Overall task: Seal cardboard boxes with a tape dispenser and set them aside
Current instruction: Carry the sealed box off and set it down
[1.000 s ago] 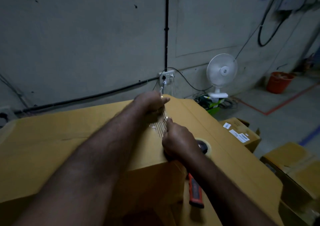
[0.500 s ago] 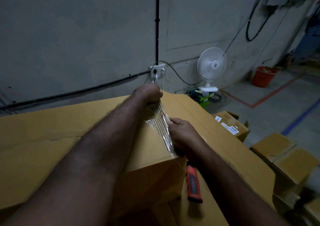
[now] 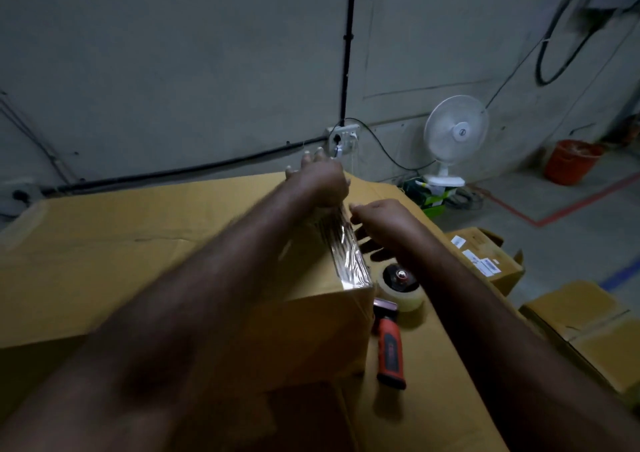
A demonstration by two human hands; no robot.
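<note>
A large brown cardboard box (image 3: 138, 261) fills the middle of the view. A shiny strip of clear tape (image 3: 346, 251) runs along its top seam to the near right corner. My left hand (image 3: 320, 181) lies at the far end of the strip with fingers stretched forward, pressing on it. Just right of the strip, my right hand (image 3: 381, 219) rests on the box top, its fingers reaching down toward the tape. The tape dispenser (image 3: 393, 344), with a red handle and a clear roll, lies loose on a lower cardboard surface (image 3: 436, 399) beside the box, and neither hand touches it.
Smaller cardboard boxes (image 3: 485, 257) with white labels stand on the floor at right, with another box (image 3: 581, 327) nearer. A white fan (image 3: 453, 136) and an orange bucket (image 3: 571, 161) stand by the concrete wall. Cables and a socket run along the wall.
Both hands slid away from me along the tape toward the box's far edge. My left hand's fingers straightened. The dispenser's roll, earlier under my right hand, now shows.
</note>
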